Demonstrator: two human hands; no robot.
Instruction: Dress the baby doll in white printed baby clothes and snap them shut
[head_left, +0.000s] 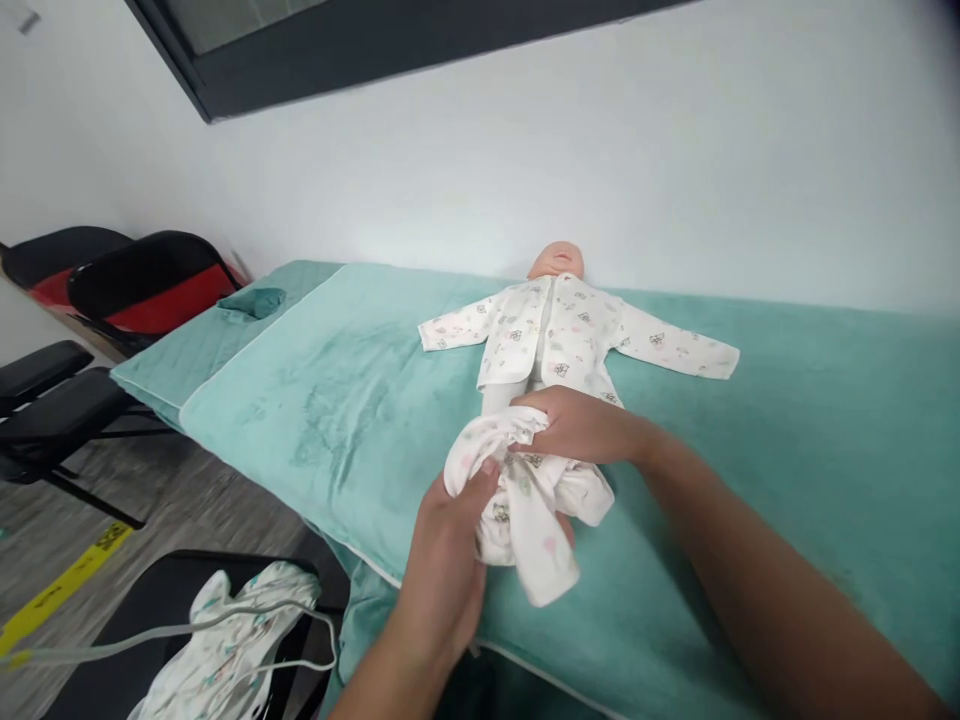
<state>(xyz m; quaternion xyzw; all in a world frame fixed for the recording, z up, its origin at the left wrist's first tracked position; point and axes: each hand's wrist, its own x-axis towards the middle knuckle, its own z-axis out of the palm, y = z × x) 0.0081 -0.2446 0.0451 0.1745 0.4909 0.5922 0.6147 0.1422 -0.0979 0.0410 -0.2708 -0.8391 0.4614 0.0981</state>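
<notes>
A baby doll [559, 258] lies on its back on the green padded bed, its head by the wall. It wears a white printed baby jacket [574, 335] with both sleeves spread out sideways. Bunched around the doll's lower legs are white printed baby pants [540, 550]. My left hand [450, 545] grips their fabric from the near left, thumb on top. From the right, my right hand [570, 425] is closed on the upper edge of the same pants, its fingertips partly hidden in the folds. Part of the doll's foot shows beneath the cloth.
The green bed cover [300, 370] runs along the white wall. Black folding chairs [150, 285] stand at the left. On a near chair lies a white printed cloth [232, 640] with a pale cable [180, 628] across it. Yellow tape [64, 590] marks the floor.
</notes>
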